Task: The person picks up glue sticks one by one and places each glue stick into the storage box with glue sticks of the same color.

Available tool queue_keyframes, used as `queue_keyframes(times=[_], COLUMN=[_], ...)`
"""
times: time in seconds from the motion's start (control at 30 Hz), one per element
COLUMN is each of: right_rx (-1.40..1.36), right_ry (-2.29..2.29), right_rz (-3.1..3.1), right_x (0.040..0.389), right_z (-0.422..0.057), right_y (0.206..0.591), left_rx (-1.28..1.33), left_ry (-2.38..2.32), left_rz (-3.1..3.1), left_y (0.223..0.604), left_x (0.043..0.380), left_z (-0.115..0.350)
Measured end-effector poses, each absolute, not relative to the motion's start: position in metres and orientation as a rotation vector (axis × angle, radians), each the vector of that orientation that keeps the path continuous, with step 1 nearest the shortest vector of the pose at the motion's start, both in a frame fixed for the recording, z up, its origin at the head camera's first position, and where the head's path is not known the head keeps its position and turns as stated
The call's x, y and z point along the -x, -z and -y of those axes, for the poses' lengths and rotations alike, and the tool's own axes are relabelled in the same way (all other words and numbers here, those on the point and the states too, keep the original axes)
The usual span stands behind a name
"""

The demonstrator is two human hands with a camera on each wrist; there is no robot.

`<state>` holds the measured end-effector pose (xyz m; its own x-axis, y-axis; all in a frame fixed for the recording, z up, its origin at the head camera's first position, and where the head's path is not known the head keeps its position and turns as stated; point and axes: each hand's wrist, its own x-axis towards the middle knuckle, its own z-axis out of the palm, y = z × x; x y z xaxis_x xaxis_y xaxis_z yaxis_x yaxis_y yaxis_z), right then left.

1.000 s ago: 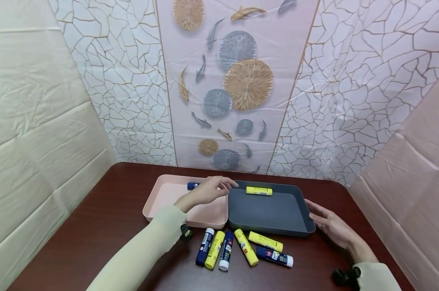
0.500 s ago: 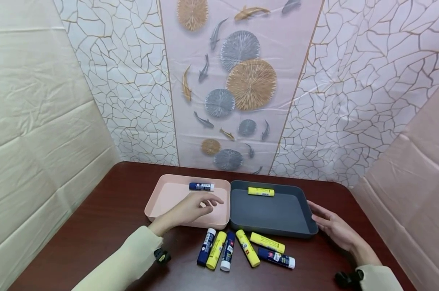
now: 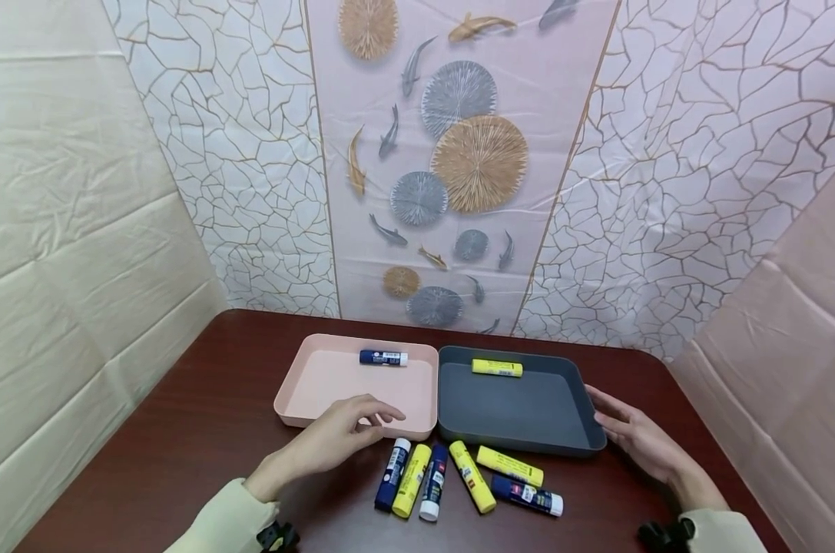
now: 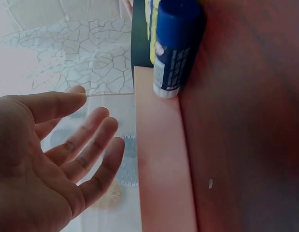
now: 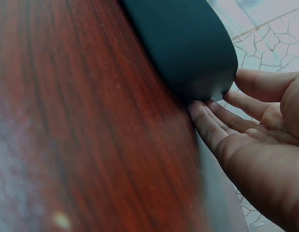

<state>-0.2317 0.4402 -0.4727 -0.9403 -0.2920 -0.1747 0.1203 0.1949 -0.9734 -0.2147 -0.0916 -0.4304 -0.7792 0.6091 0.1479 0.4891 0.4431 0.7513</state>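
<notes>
My left hand (image 3: 341,434) hovers over the front edge of the pink tray (image 3: 320,384), fingers loosely bent and holding nothing. Just to its right, a blue glue stick (image 3: 392,476) with a white end lies on the table; it shows close up in the left wrist view, near the tray wall (image 4: 161,154). Beside it are a yellow glue stick (image 3: 412,481) and another blue one (image 3: 434,484). With extended fingers, my right hand (image 3: 641,442) touches the right end of the dark grey tray (image 3: 514,415); its fingertips meet the tray corner (image 5: 207,77) in the right wrist view.
One blue glue stick (image 3: 382,358) lies in the pink tray, one yellow glue stick (image 3: 496,368) in the grey tray. Before the grey tray are two yellow sticks, one slanted (image 3: 472,478), one flatter (image 3: 510,465), and a blue stick (image 3: 526,495). Patterned cloth (image 3: 431,230) hangs behind the table.
My left hand has drawn back from between the trays, down and left to the pink tray's front edge, uncovering the blue glue stick inside. My right hand stays at the grey tray.
</notes>
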Motion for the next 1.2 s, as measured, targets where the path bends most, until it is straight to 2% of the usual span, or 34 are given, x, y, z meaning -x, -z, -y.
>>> queue_keyframes(times=[0.3,1.2], right_rx=[0.19,0.173], right_ry=[1.799,1.81], right_rz=[-2.157,-2.15], right_x=[0.232,0.233], right_z=[-0.44,-0.44], right_y=[0.474,0.476], left_rx=[-0.976,-0.969], left_ry=[-1.18,-0.873], left_rz=[-2.519,-2.445], left_y=[0.434,0.444], left_x=[0.203,0.205], left_z=[0.09,0.088])
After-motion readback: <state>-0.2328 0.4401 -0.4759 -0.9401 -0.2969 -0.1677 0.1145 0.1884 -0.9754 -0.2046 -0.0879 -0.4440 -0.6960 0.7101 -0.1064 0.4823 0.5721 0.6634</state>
